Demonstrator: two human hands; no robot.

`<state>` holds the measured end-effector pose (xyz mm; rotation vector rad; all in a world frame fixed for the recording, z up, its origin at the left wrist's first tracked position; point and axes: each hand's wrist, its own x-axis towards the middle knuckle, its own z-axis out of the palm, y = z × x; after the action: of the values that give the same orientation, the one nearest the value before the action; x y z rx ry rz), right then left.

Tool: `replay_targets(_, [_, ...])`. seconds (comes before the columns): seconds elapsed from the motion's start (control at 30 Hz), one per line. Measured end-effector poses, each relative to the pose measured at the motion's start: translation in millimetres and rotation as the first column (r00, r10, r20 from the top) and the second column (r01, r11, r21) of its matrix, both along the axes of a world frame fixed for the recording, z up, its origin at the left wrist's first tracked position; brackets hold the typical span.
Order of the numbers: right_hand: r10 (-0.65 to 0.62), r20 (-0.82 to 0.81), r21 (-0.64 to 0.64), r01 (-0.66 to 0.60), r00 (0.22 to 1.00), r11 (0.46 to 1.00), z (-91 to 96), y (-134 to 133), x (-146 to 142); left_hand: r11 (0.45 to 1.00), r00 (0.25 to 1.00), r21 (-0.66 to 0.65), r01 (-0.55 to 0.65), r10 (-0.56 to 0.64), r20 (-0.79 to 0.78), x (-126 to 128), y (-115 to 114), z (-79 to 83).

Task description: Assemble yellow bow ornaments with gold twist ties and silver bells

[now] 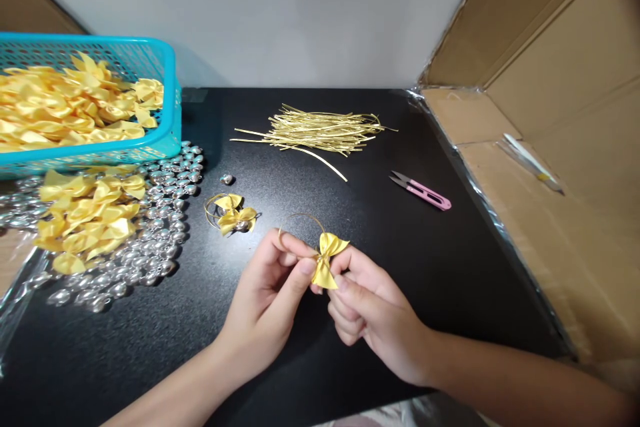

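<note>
A yellow ribbon bow (327, 260) is pinched between my two hands above the black table. My left hand (273, 287) grips it near the knot at its middle, with thumb and forefinger closed. The fingers of my right hand (373, 303) close on the bow's right edge. From the bow a thin gold cord (311, 216) arcs up and back toward my left forefinger. Left of my hands lie yellow bows with gold cord loops (236, 217), and just behind them a single silver bell-like bead (227, 179). Whether the held bow has a bead is hidden.
A turquoise basket (173, 87) full of yellow bows stands back left. Before it, more yellow bows (93, 213) lie among many silver beads (167, 213). A bundle of gold cords (320, 130) is at the back; pink thread snips (423, 192) lie right. Cardboard (565, 80) borders the right side.
</note>
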<state>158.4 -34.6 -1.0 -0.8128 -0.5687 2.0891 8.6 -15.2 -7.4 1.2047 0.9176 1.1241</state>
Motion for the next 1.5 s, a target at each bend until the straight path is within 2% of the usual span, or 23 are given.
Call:
replay_targets(0.23, [0.023,-0.003,-0.016,-0.023,1.000,1.000,-0.1,-0.6,0.1,1.000,0.999,0.028,-0.009,0.010,-0.031,0.4,-1.7,0.1])
replay_targets(0.67, [0.032,-0.040,-0.032,-0.033,0.999,0.999,-1.3,-0.8,1.4,0.961,0.970,0.276,0.018,0.049,-0.236,-3.7,-0.6,-3.1])
replay_targets(1.5, [-0.016,0.074,0.093,0.009,0.997,0.996,-3.5,-3.9,-0.8,0.933,0.905,0.359,-0.012,0.163,-0.392,-3.0,0.6,3.2])
